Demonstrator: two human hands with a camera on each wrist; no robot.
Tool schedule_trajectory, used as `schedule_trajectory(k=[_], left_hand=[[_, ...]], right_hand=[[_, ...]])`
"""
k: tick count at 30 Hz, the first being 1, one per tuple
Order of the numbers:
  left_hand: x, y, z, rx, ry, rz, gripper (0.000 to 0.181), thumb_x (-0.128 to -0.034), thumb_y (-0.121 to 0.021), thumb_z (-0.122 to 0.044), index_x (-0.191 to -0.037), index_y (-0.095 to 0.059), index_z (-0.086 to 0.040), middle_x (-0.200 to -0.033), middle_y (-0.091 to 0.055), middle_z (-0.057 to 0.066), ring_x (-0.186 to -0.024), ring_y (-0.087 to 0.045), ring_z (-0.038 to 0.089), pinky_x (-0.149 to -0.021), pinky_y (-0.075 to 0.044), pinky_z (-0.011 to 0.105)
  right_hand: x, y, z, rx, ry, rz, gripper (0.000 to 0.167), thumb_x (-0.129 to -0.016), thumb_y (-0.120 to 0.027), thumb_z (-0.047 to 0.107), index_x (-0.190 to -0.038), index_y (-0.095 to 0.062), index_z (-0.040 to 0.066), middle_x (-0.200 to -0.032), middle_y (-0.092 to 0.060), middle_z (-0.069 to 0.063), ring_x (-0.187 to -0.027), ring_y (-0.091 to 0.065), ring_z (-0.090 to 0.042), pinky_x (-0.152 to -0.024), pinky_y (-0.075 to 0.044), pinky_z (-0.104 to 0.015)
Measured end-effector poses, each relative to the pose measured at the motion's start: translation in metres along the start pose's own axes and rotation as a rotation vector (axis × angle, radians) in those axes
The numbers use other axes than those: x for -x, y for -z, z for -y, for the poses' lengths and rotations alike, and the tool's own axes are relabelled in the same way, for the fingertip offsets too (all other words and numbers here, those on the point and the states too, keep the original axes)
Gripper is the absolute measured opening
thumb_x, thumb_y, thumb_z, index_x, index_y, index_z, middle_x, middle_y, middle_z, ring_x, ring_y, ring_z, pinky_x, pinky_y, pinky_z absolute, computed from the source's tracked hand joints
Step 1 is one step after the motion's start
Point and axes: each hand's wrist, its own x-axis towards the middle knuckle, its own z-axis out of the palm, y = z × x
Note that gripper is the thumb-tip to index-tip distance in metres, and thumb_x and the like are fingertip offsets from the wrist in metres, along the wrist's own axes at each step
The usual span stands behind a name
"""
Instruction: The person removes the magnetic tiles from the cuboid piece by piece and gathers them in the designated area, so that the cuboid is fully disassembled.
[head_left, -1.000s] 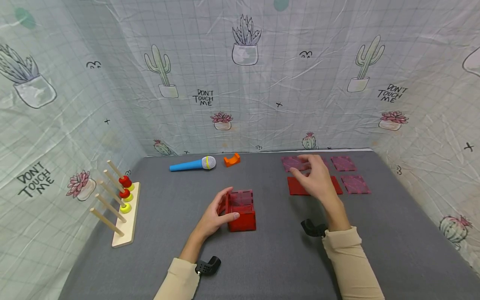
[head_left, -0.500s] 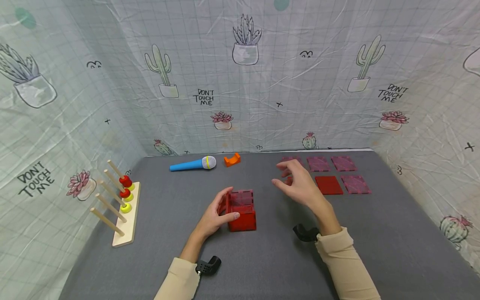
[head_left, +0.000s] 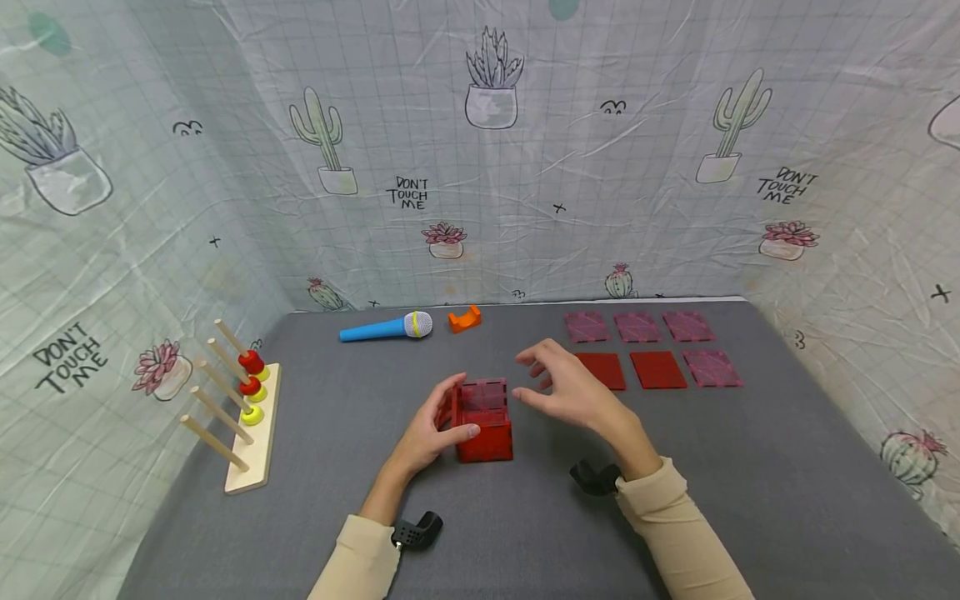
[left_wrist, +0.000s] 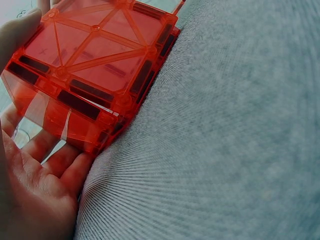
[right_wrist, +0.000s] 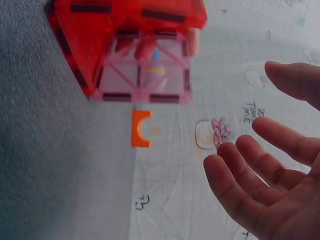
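Red and pink see-through magnetic tiles (head_left: 485,445) stand joined as a small box in the middle of the table. My left hand (head_left: 423,433) holds this box from its left side, thumb at the front and fingers behind. In the left wrist view the front red tile (left_wrist: 100,45) shows dark magnets along its edges. The right wrist view shows a pink tile (right_wrist: 145,67) on the box's far side. Just to the right of the box hovers my right hand (head_left: 573,392), fingers apart and nothing between them; it does not touch the box.
Loose red tiles (head_left: 658,370) and several pink tiles (head_left: 637,327) lie in rows at the back right. At the back are a blue toy microphone (head_left: 386,327) and an orange notched block (head_left: 465,320). A wooden peg board (head_left: 255,450) with rings stands left.
My right hand has moved left and nearer, from above the loose tiles to beside the box. The left hand and the box have stayed still.
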Motion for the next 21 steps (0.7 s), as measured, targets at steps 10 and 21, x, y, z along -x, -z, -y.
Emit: schedule_trajectory(k=[10, 21], left_hand=[[0.001, 0.0, -0.001, -0.009, -0.004, 0.002, 0.079, -0.0885, -0.072, -0.024, -0.156, -0.032, -0.013, -0.148, -0.051, 0.011, -0.132, -0.052, 0.033, -0.109, -0.041, 0.053], [0.001, 0.001, 0.001, -0.005, 0.008, 0.008, 0.078, -0.0894, -0.071, -0.021, -0.156, -0.031, -0.013, -0.149, -0.05, 0.01, -0.134, -0.051, 0.032, -0.109, -0.044, 0.045]], right_hand=[[-0.002, -0.014, 0.006, 0.007, 0.053, 0.125, 0.047, -0.09, -0.075, 0.025, -0.128, -0.059, 0.003, -0.125, -0.058, -0.013, -0.109, -0.062, -0.033, -0.091, -0.055, -0.05], [-0.003, -0.021, 0.01, 0.034, 0.069, 0.211, 0.043, -0.091, -0.073, 0.02, -0.127, -0.059, 0.001, -0.125, -0.059, -0.016, -0.105, -0.065, -0.031, -0.09, -0.056, -0.048]])
